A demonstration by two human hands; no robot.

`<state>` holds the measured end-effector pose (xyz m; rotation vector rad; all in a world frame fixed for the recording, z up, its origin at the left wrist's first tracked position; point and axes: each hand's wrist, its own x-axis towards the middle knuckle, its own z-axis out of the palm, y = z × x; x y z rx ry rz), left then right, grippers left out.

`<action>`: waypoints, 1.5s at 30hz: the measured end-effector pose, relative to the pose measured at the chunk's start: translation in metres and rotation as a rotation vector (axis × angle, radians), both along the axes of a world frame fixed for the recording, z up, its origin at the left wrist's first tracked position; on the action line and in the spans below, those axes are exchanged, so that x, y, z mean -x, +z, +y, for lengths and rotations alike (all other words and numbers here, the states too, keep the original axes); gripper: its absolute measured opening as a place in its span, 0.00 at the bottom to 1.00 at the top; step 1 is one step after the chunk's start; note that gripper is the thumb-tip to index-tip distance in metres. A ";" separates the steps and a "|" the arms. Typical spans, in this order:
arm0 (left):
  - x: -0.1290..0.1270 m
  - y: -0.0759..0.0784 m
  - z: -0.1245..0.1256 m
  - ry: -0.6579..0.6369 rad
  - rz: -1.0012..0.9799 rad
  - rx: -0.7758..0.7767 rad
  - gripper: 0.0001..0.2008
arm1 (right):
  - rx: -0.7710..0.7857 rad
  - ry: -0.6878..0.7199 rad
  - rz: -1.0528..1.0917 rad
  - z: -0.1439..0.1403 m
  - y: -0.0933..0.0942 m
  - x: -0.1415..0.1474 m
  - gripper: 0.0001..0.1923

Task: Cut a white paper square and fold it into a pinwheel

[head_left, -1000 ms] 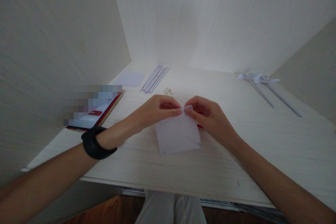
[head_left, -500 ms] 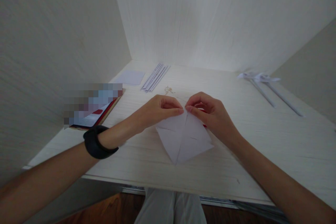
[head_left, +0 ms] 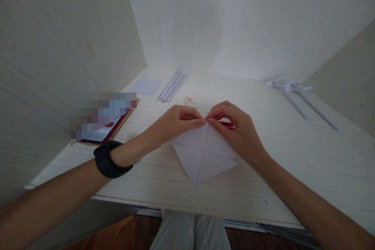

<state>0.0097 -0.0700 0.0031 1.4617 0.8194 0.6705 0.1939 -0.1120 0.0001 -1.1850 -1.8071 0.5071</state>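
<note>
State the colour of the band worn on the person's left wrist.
Black. The wristband is a plain dark band, shown best in the head view, the only view.

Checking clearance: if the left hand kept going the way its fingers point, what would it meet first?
The left hand points rightward; its fingertips sit almost against the right hand at the paper sheet top corner, so probably that hand.

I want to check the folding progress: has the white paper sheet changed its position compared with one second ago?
Yes. The white paper sheet has turned: its near corner now points toward the table's front edge, instead of lying square to it.
</note>
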 end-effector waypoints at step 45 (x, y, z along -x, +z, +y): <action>-0.004 0.009 0.001 0.131 0.047 0.121 0.03 | -0.533 0.038 -0.358 -0.003 -0.005 -0.004 0.09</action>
